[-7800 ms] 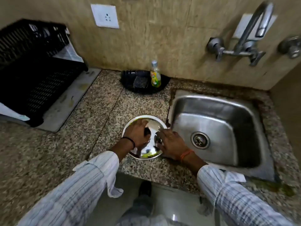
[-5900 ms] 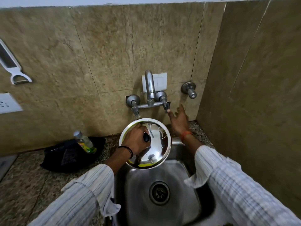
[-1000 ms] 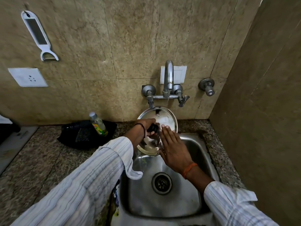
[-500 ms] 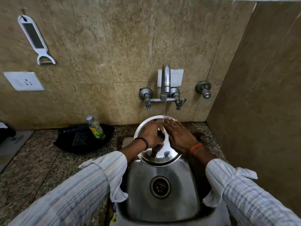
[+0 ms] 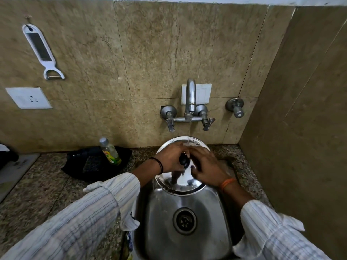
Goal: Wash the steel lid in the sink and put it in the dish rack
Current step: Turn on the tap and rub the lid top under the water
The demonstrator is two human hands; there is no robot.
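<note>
**Lid under the tap, knob in our left hand**

We hold the steel lid point(image 5: 180, 182) over the far half of the sink point(image 5: 187, 207), tilted so its knob side faces us and its far rim rises toward the wall. A thin stream from the tap point(image 5: 190, 96) lands on the far part of the lid, just beyond our fingers. Our left hand point(image 5: 171, 159) has its fingers curled round the black knob point(image 5: 183, 161) at the lid's centre and carries the weight. Our right hand point(image 5: 207, 167) lies on the lid's face just right of the knob, fingers spread and lightly bent, pressing or rubbing rather than gripping anything.

We judge the washing to be still under way, with the move to the dish rack yet to come. The rack does not show in this view, so we cannot say exactly where it stands. What matters for the next move is that the lid hangs from its centre knob, and that knob is already in the left hand, while the right hand only touches the wet surface. The lid is round, so it has no long axis to line up; its tilt is what we would have to manage. Wet steel may slip if the grip loosens.

On the counter to the left stand a small bottle point(image 5: 109, 152) and a black tray point(image 5: 93, 163).
</note>
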